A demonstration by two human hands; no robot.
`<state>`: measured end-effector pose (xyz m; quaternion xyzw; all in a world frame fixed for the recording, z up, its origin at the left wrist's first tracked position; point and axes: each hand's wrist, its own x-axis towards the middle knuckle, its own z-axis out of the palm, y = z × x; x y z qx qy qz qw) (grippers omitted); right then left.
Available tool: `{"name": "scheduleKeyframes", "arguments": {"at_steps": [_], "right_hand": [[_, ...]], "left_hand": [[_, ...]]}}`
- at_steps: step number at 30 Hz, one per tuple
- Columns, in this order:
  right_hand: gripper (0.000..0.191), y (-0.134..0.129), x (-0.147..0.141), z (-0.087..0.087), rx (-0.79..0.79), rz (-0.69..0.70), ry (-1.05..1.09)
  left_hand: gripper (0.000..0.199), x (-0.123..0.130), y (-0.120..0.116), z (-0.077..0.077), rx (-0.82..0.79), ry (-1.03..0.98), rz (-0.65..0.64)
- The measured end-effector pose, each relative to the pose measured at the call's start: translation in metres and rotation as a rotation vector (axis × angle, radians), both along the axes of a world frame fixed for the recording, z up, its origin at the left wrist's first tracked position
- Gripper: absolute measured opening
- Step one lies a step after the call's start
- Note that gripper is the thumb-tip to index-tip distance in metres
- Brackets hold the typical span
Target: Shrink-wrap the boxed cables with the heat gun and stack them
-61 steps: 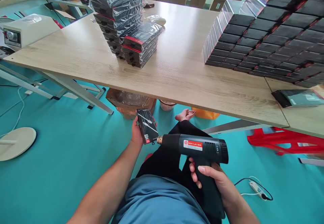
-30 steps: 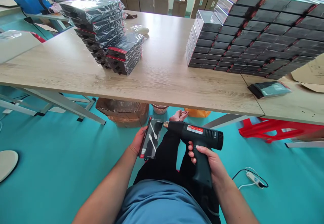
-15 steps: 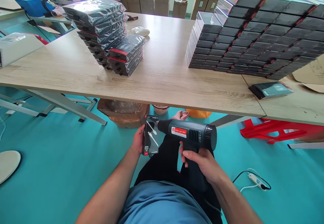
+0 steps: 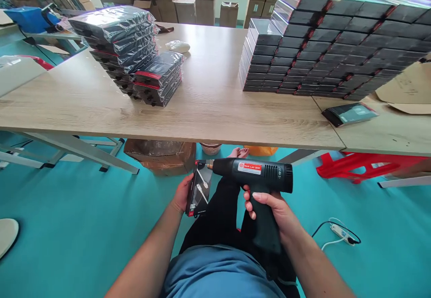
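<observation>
In the head view, one heat gun, labelled "HUA LAI SHI", is gripped by the right hand at the lower centre of the frame, its single handle wrapped by curled fingers and the thumb. One slim black box, printed with two white cable ends, is held tilted by the left hand just left of the frame's centre; that hand is half closed around the box's left edge. The gun's one nozzle is pointed left at the box's upper end; whether the two are touching cannot be told.

Across the middle of the frame, one wood-grain table is shown. At its upper left, two piles of film-wrapped black boxes are set side by side: one tall stack and one short stack. One pale bundle is seen behind them. At upper right, one large block of boxes is piled in rows too many to be counted surely, with one lone box laid in front.

Below the table edge, one brown carton and one small bucket are partly hidden. At lower right, one white power strip is seen on the teal floor.
</observation>
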<state>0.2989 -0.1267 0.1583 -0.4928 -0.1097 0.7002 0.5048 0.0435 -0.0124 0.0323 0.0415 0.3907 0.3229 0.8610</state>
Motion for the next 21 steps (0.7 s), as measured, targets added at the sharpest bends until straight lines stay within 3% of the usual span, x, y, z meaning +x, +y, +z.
{"name": "scheduleKeyframes", "arguments": {"at_steps": [4,9,14,18,21], "right_hand": [[0.034,0.005,-0.012,0.002,0.045,0.075,-0.058],[0.034,0.01,-0.021,0.01,0.073,0.016,-0.157],[0.034,0.013,-0.023,0.02,0.192,0.244,-0.235],[0.029,0.016,-0.02,0.021,0.178,0.181,-0.399],[0.017,0.01,-0.018,0.021,0.162,0.456,-0.381]], "left_hand": [[0.038,0.0,-0.001,-0.003,-0.028,0.024,0.014],[0.036,-0.003,-0.002,-0.003,-0.04,0.048,0.018],[0.036,-0.002,-0.001,0.003,-0.03,0.055,0.038],[0.044,-0.003,0.0,0.006,-0.031,0.029,0.018],[0.045,-0.004,0.003,0.008,-0.019,0.031,0.046]]}}
